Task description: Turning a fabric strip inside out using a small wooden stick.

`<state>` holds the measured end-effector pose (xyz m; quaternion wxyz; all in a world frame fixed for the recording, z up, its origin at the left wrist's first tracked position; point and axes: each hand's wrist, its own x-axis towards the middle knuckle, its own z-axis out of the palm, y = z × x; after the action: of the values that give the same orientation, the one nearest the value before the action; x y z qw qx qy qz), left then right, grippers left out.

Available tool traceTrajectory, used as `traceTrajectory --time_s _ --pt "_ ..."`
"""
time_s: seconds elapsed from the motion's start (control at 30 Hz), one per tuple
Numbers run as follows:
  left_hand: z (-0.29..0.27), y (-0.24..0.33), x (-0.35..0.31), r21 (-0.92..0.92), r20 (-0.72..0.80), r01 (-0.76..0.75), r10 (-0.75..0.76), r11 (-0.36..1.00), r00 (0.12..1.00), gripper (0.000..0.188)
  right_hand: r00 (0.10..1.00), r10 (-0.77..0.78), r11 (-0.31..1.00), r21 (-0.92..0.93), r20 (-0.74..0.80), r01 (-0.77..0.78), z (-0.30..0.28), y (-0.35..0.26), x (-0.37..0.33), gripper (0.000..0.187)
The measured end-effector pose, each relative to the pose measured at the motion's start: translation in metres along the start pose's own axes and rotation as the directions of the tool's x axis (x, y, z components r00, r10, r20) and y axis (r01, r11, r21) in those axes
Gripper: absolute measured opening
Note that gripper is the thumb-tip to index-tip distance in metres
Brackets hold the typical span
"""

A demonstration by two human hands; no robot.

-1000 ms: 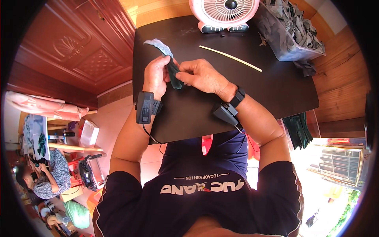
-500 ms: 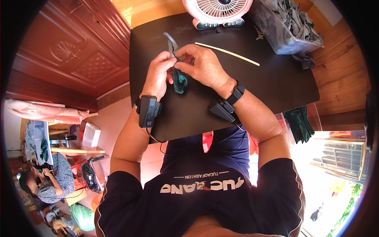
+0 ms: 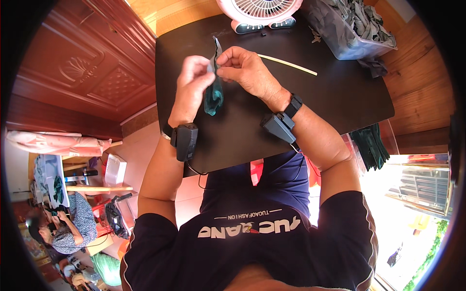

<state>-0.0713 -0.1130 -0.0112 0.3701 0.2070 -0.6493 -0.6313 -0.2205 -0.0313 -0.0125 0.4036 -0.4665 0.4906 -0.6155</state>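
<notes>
A dark teal piece of cloth (image 3: 213,94) hangs between both hands above the black table (image 3: 330,97). My left hand (image 3: 194,80) pinches its upper edge from the left. My right hand (image 3: 242,68) pinches the same edge from the right, fingertips almost touching the left ones. The cloth's top sticks up above the fingers and its lower part dangles down over the table. Each wrist carries a black strapped device (image 3: 184,140).
A thin pale stick (image 3: 286,64) lies on the table right of my hands. A pink fan (image 3: 259,12) stands at the far edge. A clear bin of grey-green cloth (image 3: 349,26) sits far right. Dark green pieces (image 3: 371,145) hang off the right side. Another person (image 3: 63,228) sits lower left.
Both hands have risen from the table and lifted the cloth, which now hangs upright between the fingertips instead of lying flat under them.
</notes>
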Motion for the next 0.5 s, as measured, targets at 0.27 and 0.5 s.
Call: traceTrajectory --time_s 0.27,0.5 --pt "0.007 -0.005 -0.006 0.537 0.122 -0.24 0.206 0.809 0.971 0.017 0.999 0.03 0.988 0.15 -0.025 -0.026 -0.001 -0.006 -0.003 0.015" --pt "0.009 0.0 -0.008 0.181 0.013 -0.085 0.084 0.98 0.996 0.016 0.983 -0.14 0.987 0.066 -0.122 0.149 0.005 -0.007 -0.005 0.013"
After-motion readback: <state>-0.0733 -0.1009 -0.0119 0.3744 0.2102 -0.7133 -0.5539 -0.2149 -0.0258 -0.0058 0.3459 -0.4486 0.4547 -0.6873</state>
